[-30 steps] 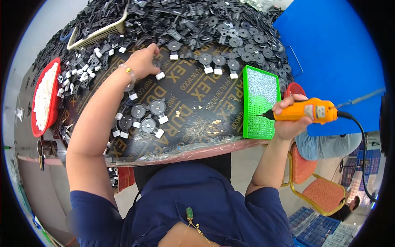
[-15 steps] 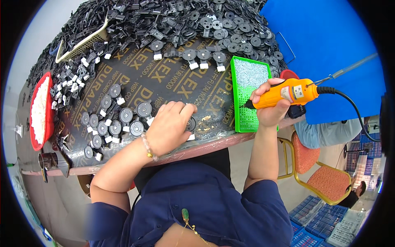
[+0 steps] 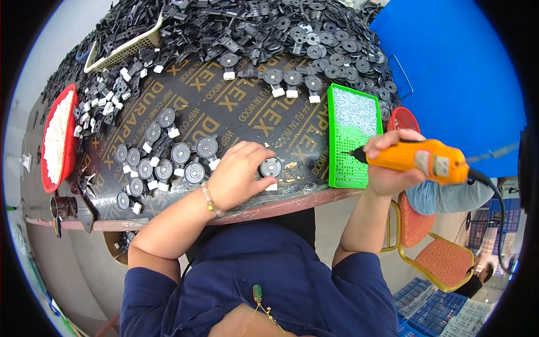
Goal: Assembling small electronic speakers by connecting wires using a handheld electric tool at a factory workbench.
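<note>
My right hand is wrapped round an orange electric screwdriver. Its dark tip points left over the green perforated tray, which has small silvery screws in its far half. My left hand rests at the table's near edge, its thumb and forefinger closed about a black disc-shaped part with a white piece on its near side. To the left of that hand lie several similar black discs with white ends. Another row of such parts lies farther back.
Black plastic parts are heaped across the far side, around a cream basket. A red bin of white pieces stands at left. Right of the tray are a red bowl and a blue panel. A coiled cord holds the screwdriver.
The screwdriver's rear end has swung down and right, its tip still over the tray. More of the disc by my left hand now shows. The whole view has shifted slightly.
</note>
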A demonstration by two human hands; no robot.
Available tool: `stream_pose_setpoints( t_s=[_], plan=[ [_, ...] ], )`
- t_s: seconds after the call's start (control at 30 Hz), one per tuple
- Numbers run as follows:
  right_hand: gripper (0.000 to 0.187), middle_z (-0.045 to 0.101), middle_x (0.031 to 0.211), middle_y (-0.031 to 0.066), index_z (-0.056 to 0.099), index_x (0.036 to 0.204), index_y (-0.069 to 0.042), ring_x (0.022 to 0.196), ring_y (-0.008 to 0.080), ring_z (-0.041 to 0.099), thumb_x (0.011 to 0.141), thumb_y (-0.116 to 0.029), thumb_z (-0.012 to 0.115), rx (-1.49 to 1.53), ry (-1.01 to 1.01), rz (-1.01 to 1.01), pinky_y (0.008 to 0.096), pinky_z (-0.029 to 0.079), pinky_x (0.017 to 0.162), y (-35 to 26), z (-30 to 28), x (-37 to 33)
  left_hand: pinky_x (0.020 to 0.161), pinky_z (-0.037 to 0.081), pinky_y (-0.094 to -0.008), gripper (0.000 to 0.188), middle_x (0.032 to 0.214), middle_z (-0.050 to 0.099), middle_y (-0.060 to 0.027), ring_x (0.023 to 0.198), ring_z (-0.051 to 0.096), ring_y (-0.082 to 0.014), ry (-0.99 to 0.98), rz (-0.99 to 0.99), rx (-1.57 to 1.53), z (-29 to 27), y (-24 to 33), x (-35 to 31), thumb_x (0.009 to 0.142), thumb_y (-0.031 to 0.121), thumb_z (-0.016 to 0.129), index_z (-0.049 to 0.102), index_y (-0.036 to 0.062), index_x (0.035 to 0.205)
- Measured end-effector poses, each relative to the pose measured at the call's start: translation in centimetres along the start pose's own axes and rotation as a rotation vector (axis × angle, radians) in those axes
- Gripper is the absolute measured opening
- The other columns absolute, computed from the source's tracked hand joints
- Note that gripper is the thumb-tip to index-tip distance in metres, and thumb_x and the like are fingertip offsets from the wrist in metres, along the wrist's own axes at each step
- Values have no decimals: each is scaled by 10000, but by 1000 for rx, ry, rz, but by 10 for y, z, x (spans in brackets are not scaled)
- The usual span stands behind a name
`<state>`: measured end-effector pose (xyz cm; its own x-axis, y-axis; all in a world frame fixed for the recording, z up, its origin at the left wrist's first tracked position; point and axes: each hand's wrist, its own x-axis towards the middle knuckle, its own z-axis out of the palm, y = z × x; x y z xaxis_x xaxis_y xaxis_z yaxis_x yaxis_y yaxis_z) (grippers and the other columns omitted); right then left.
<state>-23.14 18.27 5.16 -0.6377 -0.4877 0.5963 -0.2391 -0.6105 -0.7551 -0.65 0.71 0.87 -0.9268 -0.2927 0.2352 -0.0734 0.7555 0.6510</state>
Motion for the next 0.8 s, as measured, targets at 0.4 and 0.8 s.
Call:
stream_pose_setpoints(
  t_s=[0.4,0.8],
  plan=[
    [865,623,811,130,461,1130,-31,601,195,614,745,-801,546,238,-229,140,338,529,574,30,79,-18,913,468,-393,447,1051,631,-122,1024,579,-307,61,20,-27,11,-1,-1,700,177,794,650,17,1091],
    [821,607,769,116,479,1004,-46,580,164,596,691,-793,614,139,-231,250,301,531,564,31,94,-22,898,465,-391,454,1037,622,-116,1005,571,-306,71,16,-35,11,-1,-1,690,172,796,648,16,1090]
  ],
)
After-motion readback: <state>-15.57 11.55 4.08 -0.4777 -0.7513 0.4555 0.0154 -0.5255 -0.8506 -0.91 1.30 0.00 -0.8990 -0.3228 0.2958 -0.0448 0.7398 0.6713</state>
